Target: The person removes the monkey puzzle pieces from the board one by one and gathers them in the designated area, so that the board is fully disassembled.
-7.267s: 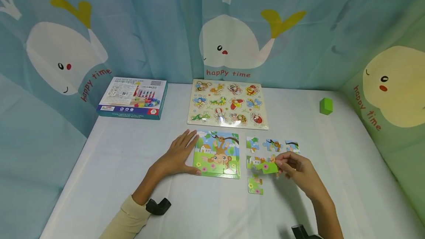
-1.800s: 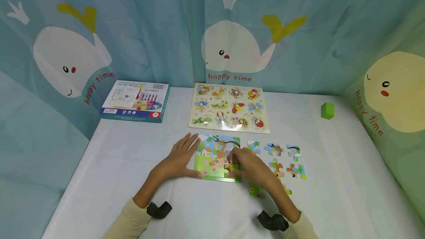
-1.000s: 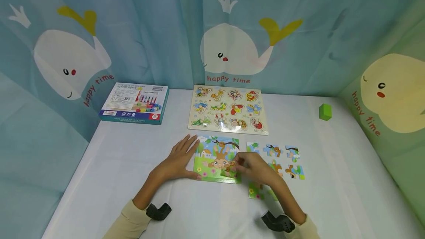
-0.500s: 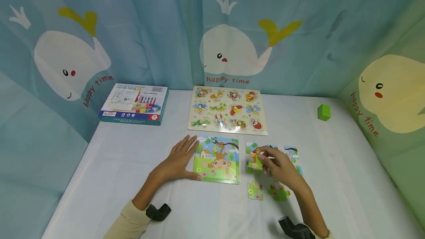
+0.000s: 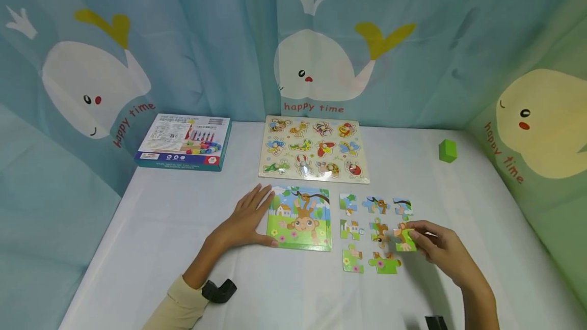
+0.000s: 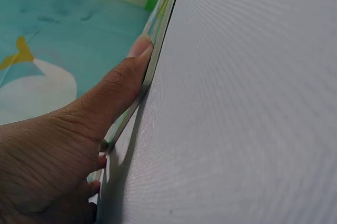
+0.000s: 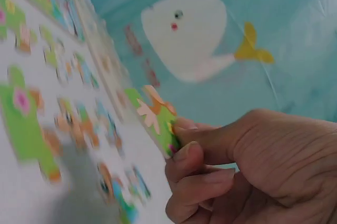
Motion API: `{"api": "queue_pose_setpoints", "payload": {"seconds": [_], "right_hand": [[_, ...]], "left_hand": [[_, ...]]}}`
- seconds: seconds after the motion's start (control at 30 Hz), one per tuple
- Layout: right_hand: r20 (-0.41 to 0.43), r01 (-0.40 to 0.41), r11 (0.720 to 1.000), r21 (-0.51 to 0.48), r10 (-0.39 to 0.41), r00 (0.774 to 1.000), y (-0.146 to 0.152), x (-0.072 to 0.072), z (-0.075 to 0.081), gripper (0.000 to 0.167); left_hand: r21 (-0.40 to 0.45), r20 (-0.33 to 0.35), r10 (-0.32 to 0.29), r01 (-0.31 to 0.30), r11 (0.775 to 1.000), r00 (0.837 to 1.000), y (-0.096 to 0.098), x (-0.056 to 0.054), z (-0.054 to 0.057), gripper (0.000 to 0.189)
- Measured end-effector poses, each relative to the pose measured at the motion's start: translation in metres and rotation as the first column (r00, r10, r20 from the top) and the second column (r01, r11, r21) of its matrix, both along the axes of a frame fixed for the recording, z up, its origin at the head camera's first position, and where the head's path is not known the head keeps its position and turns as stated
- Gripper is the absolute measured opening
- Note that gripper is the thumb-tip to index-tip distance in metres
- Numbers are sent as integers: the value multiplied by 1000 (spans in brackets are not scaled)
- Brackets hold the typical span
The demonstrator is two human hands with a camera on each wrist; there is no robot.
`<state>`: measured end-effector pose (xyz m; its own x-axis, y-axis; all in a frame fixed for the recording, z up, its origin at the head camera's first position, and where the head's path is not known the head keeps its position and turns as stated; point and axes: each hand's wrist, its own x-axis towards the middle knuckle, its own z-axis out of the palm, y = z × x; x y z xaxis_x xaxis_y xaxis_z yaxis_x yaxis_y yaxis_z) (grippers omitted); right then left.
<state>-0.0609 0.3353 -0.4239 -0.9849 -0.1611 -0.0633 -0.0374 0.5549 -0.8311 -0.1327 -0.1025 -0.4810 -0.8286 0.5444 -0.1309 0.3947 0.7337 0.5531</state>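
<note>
The square monkey puzzle board [image 5: 300, 220] lies flat at the middle of the table. My left hand [image 5: 240, 225] rests against its left side, fingers straight and spread, with the thumb [image 6: 124, 79] along the front edge. Right of the board, my right hand [image 5: 445, 251] pinches a green puzzle piece [image 5: 405, 241] with a monkey's ear and a pale hand on it, seen close in the right wrist view [image 7: 152, 116]. Loose pieces lie in rows there, among them the bottom-row flower piece [image 5: 385, 265]. In the head view the held piece covers a loose piece [image 7: 108, 184].
Behind the board lies an insect peg puzzle [image 5: 314, 149]. A boxed toy set [image 5: 183, 141] sits at the back left, and a green block [image 5: 447, 150] at the back right. Printed curtains [image 5: 229, 39] border the table.
Earlier the right hand held the flower piece, which now lies in the bottom row. It then lifted the ear piece from the board's lower right corner and carried it right. The left hand stayed.
</note>
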Motion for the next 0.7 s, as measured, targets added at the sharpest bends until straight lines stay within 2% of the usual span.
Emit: {"api": "queue_pose_setpoints", "payload": {"seconds": [0.1, 0.3, 0.5, 0.7], "right_hand": [[-10, -1, 1000, 25, 1, 1000, 16, 9, -6, 22], [18, 81, 994, 75, -82, 996, 35, 22, -23, 16], [76, 143, 981, 134, -154, 985, 35, 25, -34, 17], [75, 157, 965, 210, -176, 982, 31, 25, -33, 18]], "left_hand": [[12, -1, 4, -4, 1000, 1000, 0, 0, 0, 119], [2, -7, 3, -3, 1000, 1000, 0, -1, 0, 120], [8, -3, 10, -10, 1000, 1000, 1, -2, -1, 120], [7, 8, 4, -4, 1000, 1000, 1, -2, -1, 119]]}}
